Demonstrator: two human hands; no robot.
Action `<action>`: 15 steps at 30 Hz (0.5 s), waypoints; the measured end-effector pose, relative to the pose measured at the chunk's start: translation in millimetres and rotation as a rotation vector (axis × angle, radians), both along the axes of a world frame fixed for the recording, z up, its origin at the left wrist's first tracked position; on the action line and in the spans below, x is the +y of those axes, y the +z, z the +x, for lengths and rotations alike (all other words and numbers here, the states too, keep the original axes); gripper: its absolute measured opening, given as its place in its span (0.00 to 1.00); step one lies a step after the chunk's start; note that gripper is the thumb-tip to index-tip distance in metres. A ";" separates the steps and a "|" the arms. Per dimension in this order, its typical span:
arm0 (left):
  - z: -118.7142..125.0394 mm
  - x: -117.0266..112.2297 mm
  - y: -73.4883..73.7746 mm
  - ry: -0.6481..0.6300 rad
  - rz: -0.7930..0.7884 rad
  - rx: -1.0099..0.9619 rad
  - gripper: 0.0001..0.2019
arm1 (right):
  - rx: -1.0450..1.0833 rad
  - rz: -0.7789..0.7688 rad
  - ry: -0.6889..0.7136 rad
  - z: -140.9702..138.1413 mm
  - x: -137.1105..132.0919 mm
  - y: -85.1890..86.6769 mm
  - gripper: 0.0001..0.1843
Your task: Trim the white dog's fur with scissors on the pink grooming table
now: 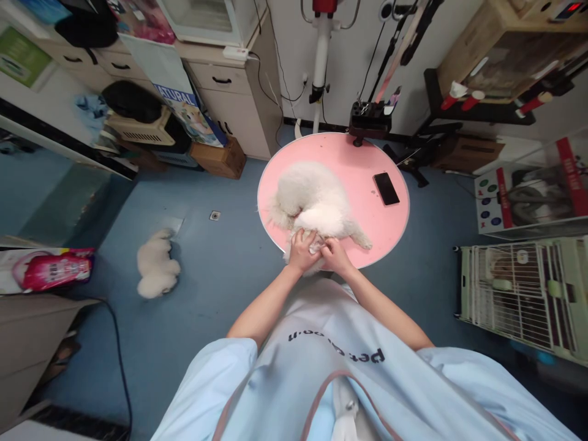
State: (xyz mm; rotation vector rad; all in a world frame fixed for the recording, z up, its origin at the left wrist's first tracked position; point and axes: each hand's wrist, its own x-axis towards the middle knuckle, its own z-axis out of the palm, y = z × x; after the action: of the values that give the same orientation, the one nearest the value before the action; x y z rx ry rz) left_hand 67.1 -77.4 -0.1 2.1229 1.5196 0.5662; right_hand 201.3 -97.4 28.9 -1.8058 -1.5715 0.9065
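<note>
A fluffy white dog (324, 190) lies on a round pink table (353, 162). One of its legs stretches right, toward the table's front edge. My left hand (302, 251) rests on the dog's near end, its fingers curled into the fur. Beside it, my right hand (336, 254) has its fingers pinched together on the same spot. Pinkish skin or parted fur shows between my hands. Which body part they hold I cannot tell for sure. A dark phone (386, 188) lies flat on the table's right side.
Another white dog (158, 263) is on the blue floor at left. A black tool holder (370, 119) sits at the table's back edge. A wire cage (519, 291) stands at right, below a clear-sided box (533, 190). Cabinets (225, 82) and a cardboard box (220, 158) are behind left.
</note>
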 end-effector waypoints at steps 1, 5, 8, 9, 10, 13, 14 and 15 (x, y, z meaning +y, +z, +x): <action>0.6 -0.2 0.6 0.000 0.006 -0.004 0.30 | 0.001 0.000 -0.005 -0.2 -0.2 0.1 0.08; 3.1 -1.5 2.1 0.001 0.013 -0.005 0.29 | 0.006 0.012 -0.010 -2.4 0.8 1.4 0.08; 4.2 -1.6 2.2 0.009 -0.003 0.000 0.29 | 0.017 0.014 0.026 0.5 3.7 0.6 0.07; 4.4 -1.3 2.2 0.015 -0.007 -0.003 0.29 | 0.020 0.013 0.039 2.3 4.7 0.2 0.08; 4.6 -0.9 2.1 0.020 -0.010 -0.006 0.30 | 0.022 0.012 0.049 4.2 5.6 -0.2 0.09; 5.5 0.5 1.3 0.027 -0.007 -0.012 0.30 | 0.019 0.007 0.067 7.4 7.5 0.8 0.10; 6.0 0.9 0.8 0.024 -0.001 -0.009 0.30 | 0.014 0.006 0.070 7.6 8.1 1.8 0.09; 6.5 1.2 0.2 0.019 0.007 -0.004 0.30 | 0.009 0.006 0.073 7.5 8.7 3.0 0.08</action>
State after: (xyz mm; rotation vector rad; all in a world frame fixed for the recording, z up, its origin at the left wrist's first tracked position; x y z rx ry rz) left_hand 73.6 -76.2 0.1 2.1134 1.5392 0.5833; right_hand 208.8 -88.7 31.9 -1.7484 -1.6420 0.9404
